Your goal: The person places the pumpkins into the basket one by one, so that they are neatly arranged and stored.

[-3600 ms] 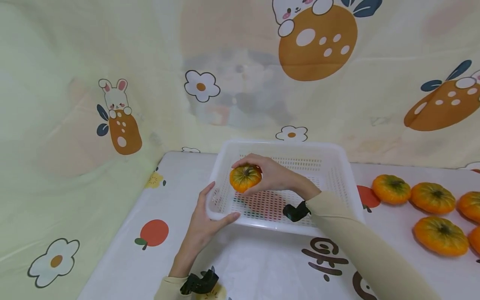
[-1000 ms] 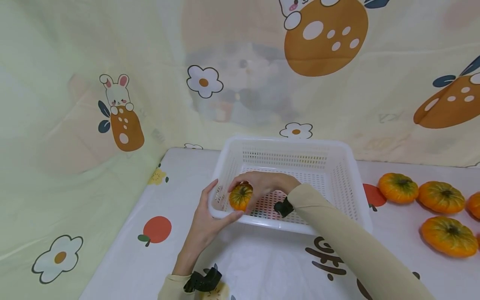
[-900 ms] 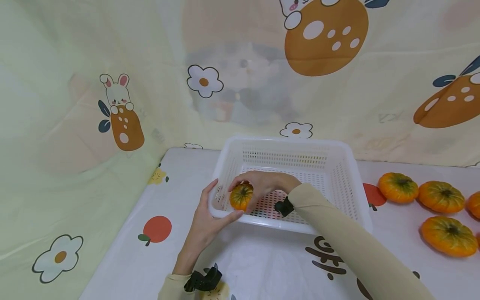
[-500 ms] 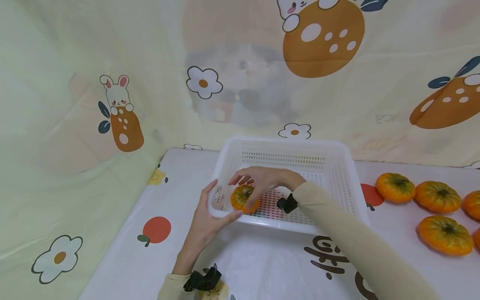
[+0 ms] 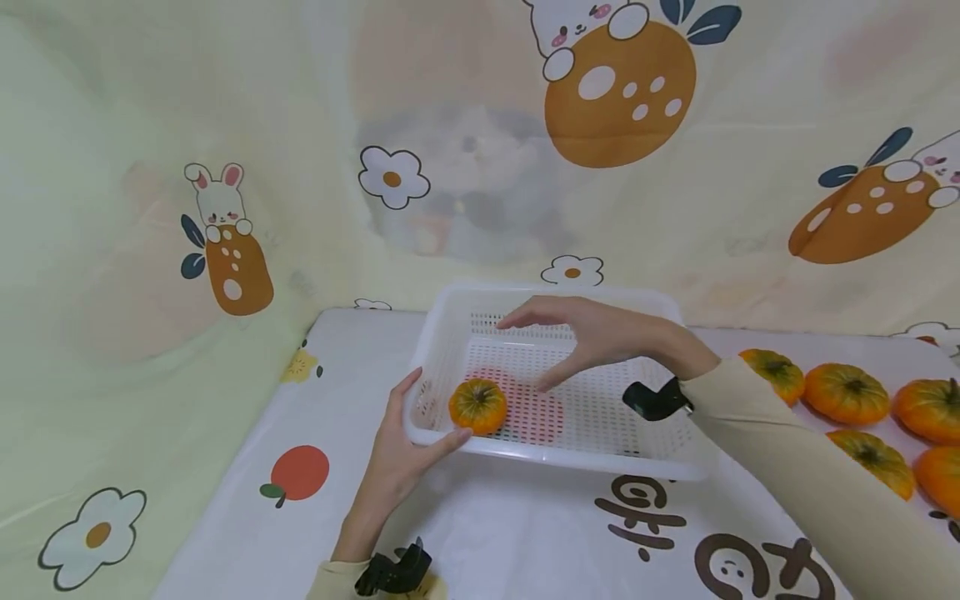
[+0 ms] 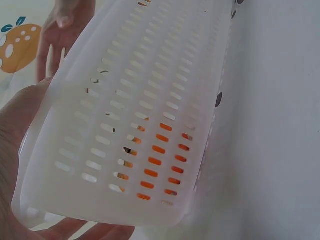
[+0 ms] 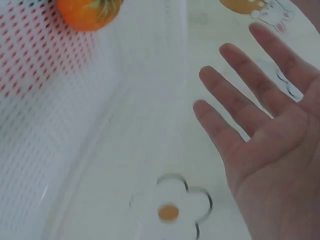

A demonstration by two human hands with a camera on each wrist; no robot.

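Note:
A small orange pumpkin (image 5: 478, 407) with a greenish stem sits in the front left corner of a white perforated plastic basket (image 5: 570, 457). My left hand (image 5: 401, 462) grips the basket at that corner, thumb along the front rim and fingers at the left side. In the left wrist view, orange shows through slots of the basket's wall (image 6: 100, 110). Above the basket's middle hovers my right hand (image 5: 600, 333), its fingers spread and holding nothing. The right wrist view shows this palm (image 7: 280, 145) apart from the pumpkin (image 7: 90, 12).
Several more pumpkins (image 5: 847, 393) stand on the white printed tablecloth (image 5: 525, 525) right of the basket, some partly behind my right sleeve (image 5: 795, 450). A patterned curtain (image 5: 480, 100) hangs close behind the basket.
My right hand lowered the pumpkin into the basket's front left corner, let go of it, and rose away to the right. My left hand keeps hold of the basket.

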